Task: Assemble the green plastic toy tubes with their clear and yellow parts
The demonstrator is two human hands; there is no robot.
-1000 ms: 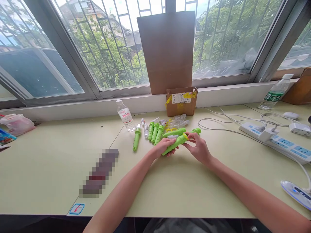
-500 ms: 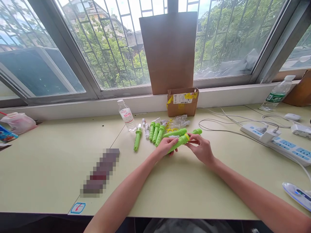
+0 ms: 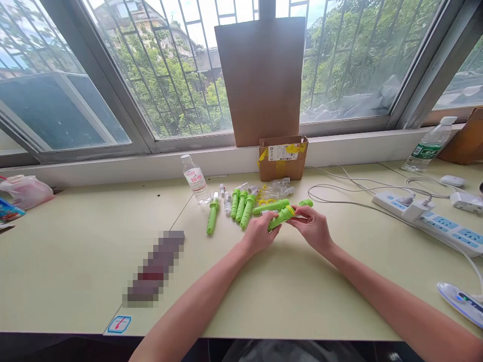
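Wrapped around a green plastic tube (image 3: 280, 218) with a yellow ring at its upper end is my left hand (image 3: 261, 234). The tube tilts up to the right. My right hand (image 3: 312, 226) is closed at the yellow end, its fingertips pinching there and partly hidden. Just behind lie another green tube (image 3: 277, 206) and the end of a further one (image 3: 305, 202). Several green tubes (image 3: 241, 206) rest to the left, one of them (image 3: 212, 218) apart with a clear top. Clear plastic pieces (image 3: 277, 189) and yellow rings (image 3: 266, 202) are scattered behind them.
A small cardboard box (image 3: 283, 168) stands behind the parts. To its left is a water bottle (image 3: 196, 181); another bottle (image 3: 426, 148) stands far right. A power strip (image 3: 441, 221) with cables lies right. A blurred dark object (image 3: 154, 271) lies left on the table (image 3: 75, 251).
My left hand has turned and closed further around the green tube, covering more of its lower part. My right hand stays at the yellow end, nearly unmoved.
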